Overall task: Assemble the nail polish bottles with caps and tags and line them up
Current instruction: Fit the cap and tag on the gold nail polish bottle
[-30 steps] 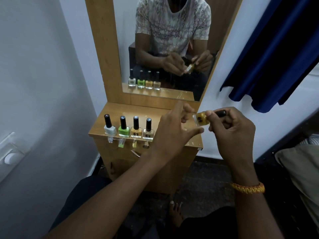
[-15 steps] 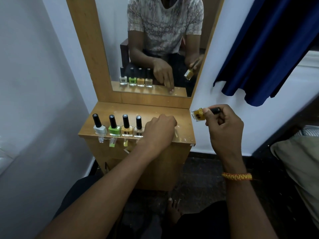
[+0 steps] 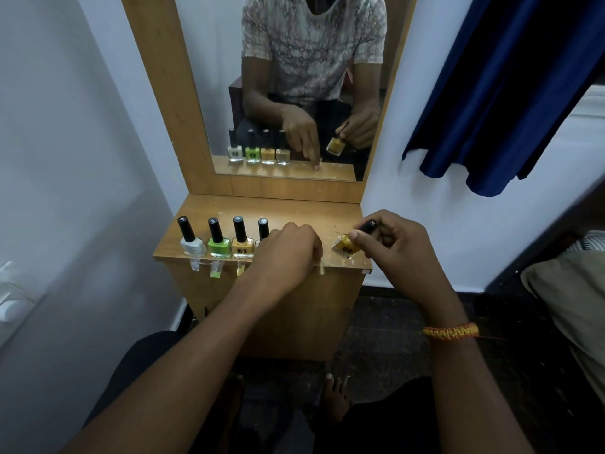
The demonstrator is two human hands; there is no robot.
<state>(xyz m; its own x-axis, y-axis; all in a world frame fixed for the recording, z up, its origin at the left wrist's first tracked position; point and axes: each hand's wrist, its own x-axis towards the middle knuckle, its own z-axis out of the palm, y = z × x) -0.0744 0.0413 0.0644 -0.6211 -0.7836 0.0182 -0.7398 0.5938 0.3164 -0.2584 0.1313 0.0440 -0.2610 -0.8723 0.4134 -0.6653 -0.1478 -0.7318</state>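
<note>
Nearest the camera, two bare forearms reach forward over the person's lap, the right one wearing one orange braided wristband (image 3: 451, 331). The left hand (image 3: 288, 253) lies knuckles-up at the front edge of the wooden dresser top (image 3: 294, 211), fingers curled down onto one clear tag (image 3: 321, 267) that hangs over the edge; whether it pinches the tag or only presses it cannot be told. The right hand (image 3: 391, 242) grips one yellow bottle (image 3: 346, 246) by its black cap, fingers clamped round the cap, the bottle tilted with its base at the right part of the dresser top.

To the left stands a row of four capped bottles, side by side near the front edge: one white bottle (image 3: 193, 246), one green bottle (image 3: 218, 247), one pale orange bottle (image 3: 243, 248), and a fourth bottle (image 3: 263, 228) partly hidden by the left hand. Three small tags (image 3: 215, 269) dangle below the edge under the first three.

Further back, one mirror (image 3: 294, 93) reflects the row and both hands. One blue curtain (image 3: 510, 86) hangs at the right.
</note>
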